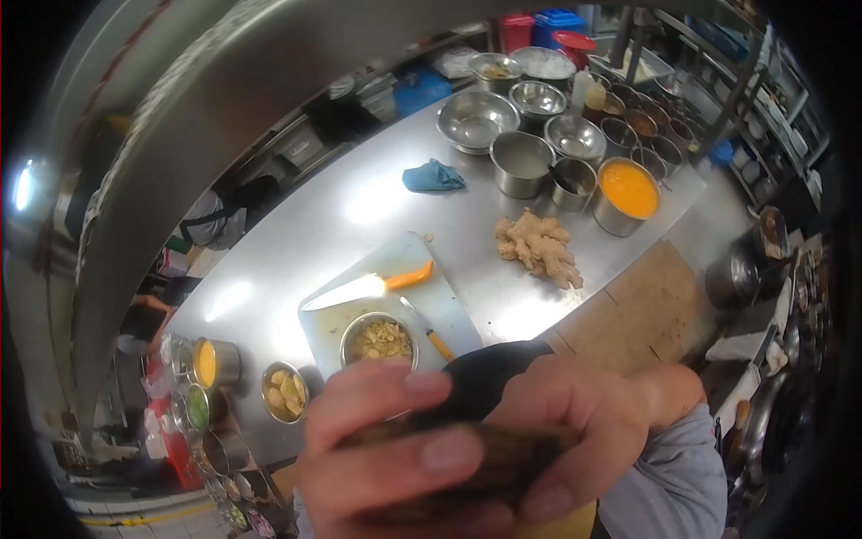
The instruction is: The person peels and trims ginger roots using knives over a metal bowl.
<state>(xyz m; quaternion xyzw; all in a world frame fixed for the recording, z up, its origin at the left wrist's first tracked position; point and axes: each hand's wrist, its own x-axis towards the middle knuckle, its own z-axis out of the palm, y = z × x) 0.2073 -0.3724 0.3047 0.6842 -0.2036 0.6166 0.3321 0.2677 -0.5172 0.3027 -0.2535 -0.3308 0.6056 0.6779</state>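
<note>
Close to the camera, my left hand (386, 454) and my right hand (575, 418) are closed around a dark brown object (516, 458). It is blurred and mostly covered by my fingers, so its kind cannot be told. Beyond my hands lies a pale cutting board (440, 301). On the board rest a large knife (359, 289) with an orange handle, a small knife (429, 332) and a steel bowl (348, 361) of chopped yellowish pieces (382, 340). A large knobby ginger root (539, 247) sits on the steel table (269, 278), right of the board.
A blue cloth (434, 176) lies farther back. Steel bowls (478, 121) and pots crowd the table's far right, including a pot of orange liquid (628, 190). At left are a bowl of peeled pieces (285, 393) and another orange-filled pot (215, 362). A metal shelf (224, 81) hangs overhead.
</note>
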